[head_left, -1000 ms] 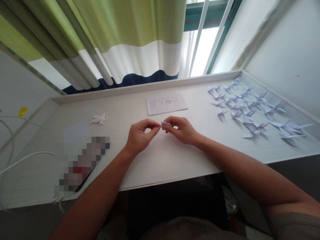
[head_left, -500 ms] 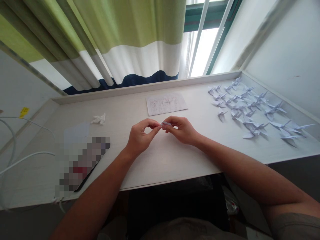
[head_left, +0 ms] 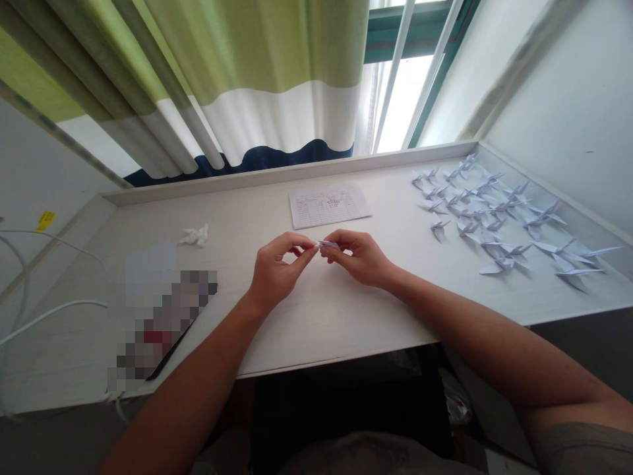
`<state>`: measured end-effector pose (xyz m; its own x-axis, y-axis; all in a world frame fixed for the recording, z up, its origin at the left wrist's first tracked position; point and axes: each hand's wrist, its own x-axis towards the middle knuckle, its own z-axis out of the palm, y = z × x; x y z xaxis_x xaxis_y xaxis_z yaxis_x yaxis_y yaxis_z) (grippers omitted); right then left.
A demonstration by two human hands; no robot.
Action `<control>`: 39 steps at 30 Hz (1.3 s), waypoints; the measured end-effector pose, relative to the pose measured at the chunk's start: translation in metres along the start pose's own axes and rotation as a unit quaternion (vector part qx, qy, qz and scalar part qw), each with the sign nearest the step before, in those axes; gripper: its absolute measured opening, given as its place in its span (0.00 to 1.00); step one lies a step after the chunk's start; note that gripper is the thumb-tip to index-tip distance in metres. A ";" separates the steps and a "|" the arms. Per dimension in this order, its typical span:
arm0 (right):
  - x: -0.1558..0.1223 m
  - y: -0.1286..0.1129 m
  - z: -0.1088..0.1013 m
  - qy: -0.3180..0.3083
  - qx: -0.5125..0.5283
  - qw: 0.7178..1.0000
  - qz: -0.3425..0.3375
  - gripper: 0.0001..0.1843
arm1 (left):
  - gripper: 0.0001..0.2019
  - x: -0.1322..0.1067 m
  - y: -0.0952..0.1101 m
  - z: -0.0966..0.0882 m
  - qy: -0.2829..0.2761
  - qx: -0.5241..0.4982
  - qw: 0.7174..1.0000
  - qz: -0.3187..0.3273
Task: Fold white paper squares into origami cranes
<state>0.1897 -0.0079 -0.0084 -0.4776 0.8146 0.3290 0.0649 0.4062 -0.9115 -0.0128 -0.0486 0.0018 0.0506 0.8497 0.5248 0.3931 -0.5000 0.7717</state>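
Observation:
A small piece of folded white paper [head_left: 329, 244] is held just above the middle of the desk. My right hand [head_left: 359, 257] is closed on its body, thumb on the near side. From the other side, my left hand [head_left: 279, 267] pinches the paper's left tip between thumb and forefinger. Most of the folds are hidden by my fingers. To the right stand several folded paper cranes [head_left: 475, 211] in loose rows, wings spread. A sheet of paper with a printed grid [head_left: 329, 206] lies flat beyond my hands.
The white desk [head_left: 237, 231] has a raised rim along its back and sides. On the left are a crumpled tissue [head_left: 194, 235], a pale paper sheet [head_left: 151, 264], a pixelated dark-edged flat object [head_left: 171, 326] and white cables [head_left: 54, 313]. Curtains [head_left: 277, 59] hang behind.
My left hand has shifted very slightly left, its fingertips still at the paper's tip. My right hand and the cranes look the same.

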 end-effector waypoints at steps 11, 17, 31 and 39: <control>0.000 0.002 0.003 0.002 0.010 1.000 -0.003 0.20 | 0.03 0.000 -0.001 0.001 -0.016 -0.028 0.999 -0.020; 0.001 0.000 0.003 0.003 0.003 1.000 -0.002 0.21 | 0.05 0.000 0.002 0.002 -0.018 -0.060 0.997 -0.055; 0.001 0.001 0.003 -0.004 -0.004 1.000 -0.002 0.18 | 0.06 0.000 0.005 0.003 -0.007 -0.024 0.999 -0.034; 0.000 0.000 0.002 -0.008 -0.016 1.000 -0.003 0.17 | 0.09 -0.004 0.000 0.007 0.043 -0.035 0.997 -0.050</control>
<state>0.1879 -0.0085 -0.0085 -0.4912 0.8059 0.3306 0.0902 0.4246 -0.9009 -0.0064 -0.0506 -0.0027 -0.0658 0.8795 0.4713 0.3274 -0.4271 0.8429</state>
